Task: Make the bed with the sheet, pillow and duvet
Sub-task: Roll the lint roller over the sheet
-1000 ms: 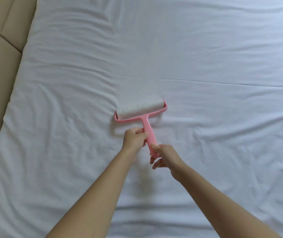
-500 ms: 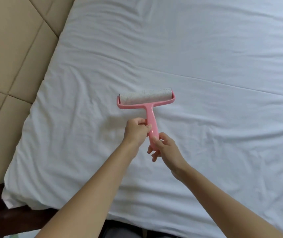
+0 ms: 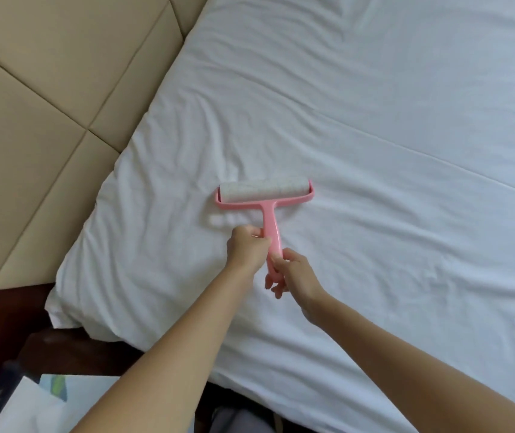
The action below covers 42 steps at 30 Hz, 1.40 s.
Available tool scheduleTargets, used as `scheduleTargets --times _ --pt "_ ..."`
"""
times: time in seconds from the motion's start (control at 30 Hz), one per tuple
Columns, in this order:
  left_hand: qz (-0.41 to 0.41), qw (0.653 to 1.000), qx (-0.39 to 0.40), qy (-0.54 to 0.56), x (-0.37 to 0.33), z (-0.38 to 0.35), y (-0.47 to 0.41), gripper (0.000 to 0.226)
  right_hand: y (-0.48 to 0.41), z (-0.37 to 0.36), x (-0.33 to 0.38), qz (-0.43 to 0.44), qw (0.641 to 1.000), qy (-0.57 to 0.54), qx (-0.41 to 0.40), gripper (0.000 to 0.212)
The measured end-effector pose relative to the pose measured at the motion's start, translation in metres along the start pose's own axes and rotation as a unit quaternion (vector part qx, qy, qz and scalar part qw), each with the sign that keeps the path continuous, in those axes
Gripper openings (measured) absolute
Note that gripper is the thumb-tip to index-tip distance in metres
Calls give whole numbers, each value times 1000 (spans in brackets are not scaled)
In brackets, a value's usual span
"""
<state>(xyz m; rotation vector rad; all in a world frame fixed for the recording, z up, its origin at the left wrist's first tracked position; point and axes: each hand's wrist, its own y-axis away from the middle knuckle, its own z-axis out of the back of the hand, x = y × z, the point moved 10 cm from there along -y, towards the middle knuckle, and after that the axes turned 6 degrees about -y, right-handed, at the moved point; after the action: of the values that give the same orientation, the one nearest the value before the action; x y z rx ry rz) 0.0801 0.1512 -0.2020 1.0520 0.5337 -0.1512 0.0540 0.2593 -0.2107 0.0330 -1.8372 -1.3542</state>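
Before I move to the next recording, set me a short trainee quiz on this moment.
1. True or false: only one hand holds the pink lint roller.
2. What borders the white sheet at the upper left? A) beige padded headboard B) pillow C) duvet
3. Which hand grips the handle nearer the roll?
Key: 1 false, both the left hand and the right hand hold its handle. 2 A. 3 left.
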Motion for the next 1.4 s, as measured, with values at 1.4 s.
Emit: scheduleTargets --times 1.4 --pt "-26 996 61 -56 46 -47 36 15 22 24 -58 37 996 64 50 37"
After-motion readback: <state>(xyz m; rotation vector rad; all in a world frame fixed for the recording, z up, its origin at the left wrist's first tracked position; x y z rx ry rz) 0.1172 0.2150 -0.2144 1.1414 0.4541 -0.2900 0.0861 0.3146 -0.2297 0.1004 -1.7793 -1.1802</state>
